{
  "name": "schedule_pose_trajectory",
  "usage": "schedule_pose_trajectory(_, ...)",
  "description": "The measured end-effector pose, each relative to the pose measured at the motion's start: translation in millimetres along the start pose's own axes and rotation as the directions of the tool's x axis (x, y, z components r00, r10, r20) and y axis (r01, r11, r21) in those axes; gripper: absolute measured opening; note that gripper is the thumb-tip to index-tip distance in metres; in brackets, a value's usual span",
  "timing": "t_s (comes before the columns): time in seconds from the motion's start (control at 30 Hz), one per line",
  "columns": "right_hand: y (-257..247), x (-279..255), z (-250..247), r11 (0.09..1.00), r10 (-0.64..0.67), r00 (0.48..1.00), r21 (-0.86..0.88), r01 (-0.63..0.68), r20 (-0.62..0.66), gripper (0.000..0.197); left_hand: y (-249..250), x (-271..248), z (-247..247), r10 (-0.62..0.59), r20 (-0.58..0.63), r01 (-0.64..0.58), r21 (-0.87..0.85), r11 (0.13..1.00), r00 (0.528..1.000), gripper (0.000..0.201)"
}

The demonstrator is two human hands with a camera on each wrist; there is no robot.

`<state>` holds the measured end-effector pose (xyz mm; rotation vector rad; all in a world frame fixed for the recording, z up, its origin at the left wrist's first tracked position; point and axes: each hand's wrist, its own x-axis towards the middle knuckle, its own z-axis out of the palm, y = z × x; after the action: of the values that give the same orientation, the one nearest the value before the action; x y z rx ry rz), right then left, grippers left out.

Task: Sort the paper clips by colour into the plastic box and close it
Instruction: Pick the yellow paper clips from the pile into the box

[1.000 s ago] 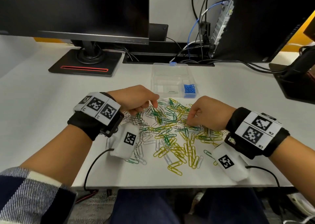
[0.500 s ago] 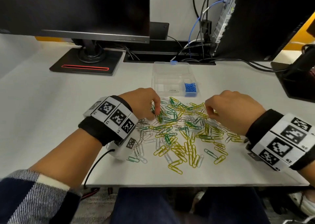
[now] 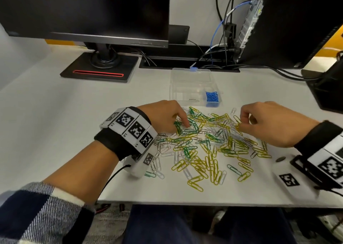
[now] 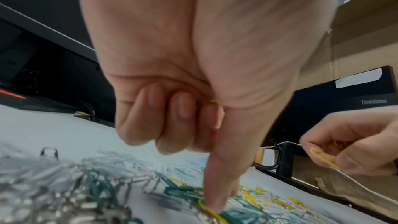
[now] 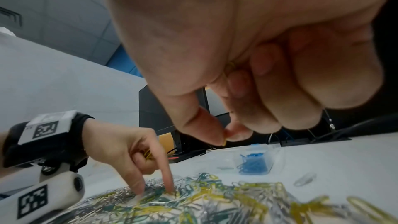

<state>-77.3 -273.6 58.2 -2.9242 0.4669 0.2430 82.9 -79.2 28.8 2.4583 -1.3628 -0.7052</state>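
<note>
A mixed pile of yellow, green and silver paper clips [image 3: 204,147] lies on the white desk. Behind it stands the clear plastic box [image 3: 193,80], lid open, with blue clips [image 3: 212,97] in its front right compartment and one silver clip [image 3: 194,100] in the compartment beside it. My left hand [image 3: 182,124] presses two fingertips [image 5: 170,190] onto green and yellow clips at the pile's far left, its other fingers curled round yellow clips [image 5: 147,153]. My right hand [image 3: 243,122] hovers over the pile's far right, pinching a yellow clip [image 4: 323,157] between thumb and forefinger.
A monitor on its black stand [image 3: 100,67] fills the back left. A computer tower [image 3: 278,21] with cables stands at the back right, and a black object [image 3: 330,88] sits at the right edge. The desk's front edge [image 3: 185,203] is just below the pile.
My right hand has left the middle of the pile, moving right and up with a yellow clip. My left hand has slid a little toward the pile's far side.
</note>
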Motion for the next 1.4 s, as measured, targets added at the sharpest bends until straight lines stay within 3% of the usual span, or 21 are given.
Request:
schedule_pose_trajectory(0.13,0.3,-4.5,6.5,0.998,-0.007,1.0,0.063,0.007,-0.003,0.021,-1.4,-1.8,-6.3,-0.045,-0.078,0.049,0.039,0.998,0.996,0.027)
schedule_pose_trajectory(0.33,2.0,-10.2,10.6,0.992,-0.008,1.0,0.13,0.008,0.004,0.019,-0.9,-1.5,-3.6,-0.028,0.021,0.028,-0.011,1.0,0.999,0.035)
schedule_pose_trajectory(0.57,5.2,-21.4,16.6,0.985,-0.029,0.999,0.17,0.033,-0.025,0.029,-5.7,-2.0,-7.6,-0.033,-0.038,0.032,-0.002,0.999,0.999,0.028)
schedule_pose_trajectory(0.73,6.2,-26.9,23.4,0.92,-0.023,0.999,0.391,0.009,0.031,0.035,-5.6,-0.5,-4.0,-0.025,0.014,0.025,-0.022,0.999,1.0,0.031)
schedule_pose_trajectory(0.9,4.2,-29.6,24.4,0.848,-0.028,0.996,0.529,-0.02,0.083,0.037,-5.2,0.8,-4.0,-0.025,-0.013,0.024,-0.018,1.0,1.0,0.031)
schedule_pose_trajectory(1.1,3.8,-29.5,23.3,0.837,-0.014,0.994,0.546,-0.046,0.106,0.038,-5.1,0.1,-1.8,-0.038,-0.004,0.038,0.01,0.999,0.999,0.014)
schedule_pose_trajectory(1.27,5.6,-28.1,22.3,0.829,0.0,0.993,0.556,-0.067,0.118,0.034,-0.7,4.9,3.2,-0.083,0.004,0.082,0.054,0.995,0.997,0.023)
schedule_pose_trajectory(1.4,6.5,-27.9,22.1,0.823,0.009,0.992,0.562,-0.077,0.124,0.034,-1.8,9.5,3.6,-0.1,0.012,0.099,0.072,0.993,0.995,0.013)
